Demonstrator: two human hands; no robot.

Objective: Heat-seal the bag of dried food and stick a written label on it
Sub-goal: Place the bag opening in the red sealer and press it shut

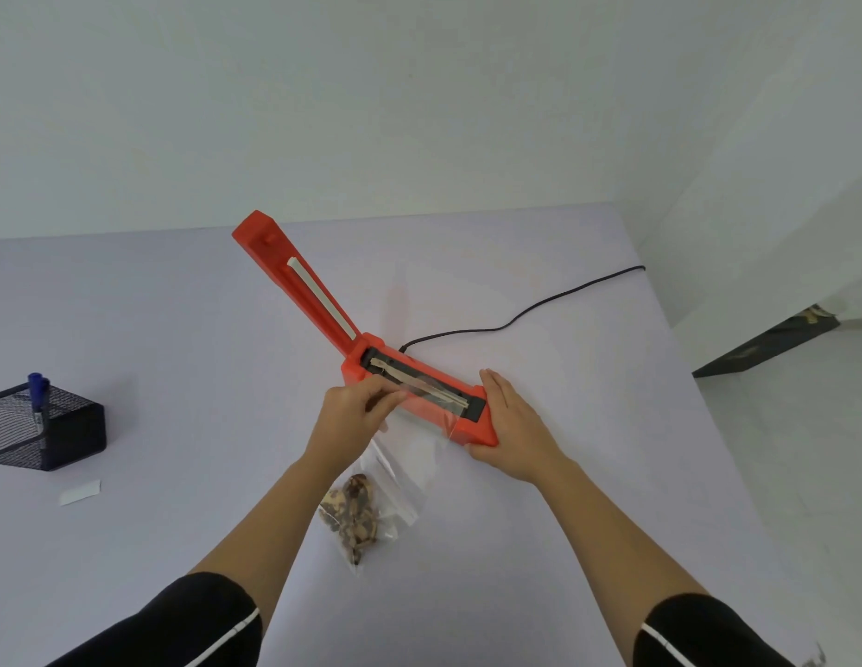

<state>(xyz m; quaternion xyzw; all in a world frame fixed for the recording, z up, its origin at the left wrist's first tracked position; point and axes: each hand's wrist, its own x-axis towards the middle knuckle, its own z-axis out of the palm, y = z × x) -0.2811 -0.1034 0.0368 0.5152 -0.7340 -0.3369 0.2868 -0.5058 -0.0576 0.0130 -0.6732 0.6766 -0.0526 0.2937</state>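
A red heat sealer (371, 351) sits mid-table with its lever arm raised toward the back left. A clear plastic bag (405, 474) holding brown dried food (352, 515) lies in front of it, its open top laid over the sealing strip. My left hand (352, 414) pinches the bag's top edge at the sealer's front. My right hand (511, 426) rests with straight fingers against the near right end of the sealer base. A small white label (81, 492) lies flat on the table at the left.
A black mesh pen holder (68, 428) with a blue marker (38, 392) stands at the far left. The sealer's black power cord (525, 312) runs off the table's right edge. The table (178, 329) meets a white wall behind.
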